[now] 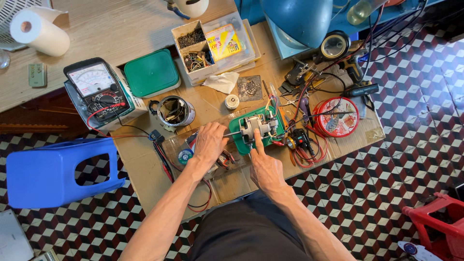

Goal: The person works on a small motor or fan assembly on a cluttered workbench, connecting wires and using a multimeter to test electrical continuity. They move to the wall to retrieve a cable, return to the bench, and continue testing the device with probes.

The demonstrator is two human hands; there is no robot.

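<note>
Grey metal motor [255,126] sits on green square tray [251,145], mid-desk. Left hand [210,142] fingers grasp its protruding shaft; right hand [265,166] is released, index finger pressing the body. Risk: loose red leads [309,153] to the right could snag.
</note>
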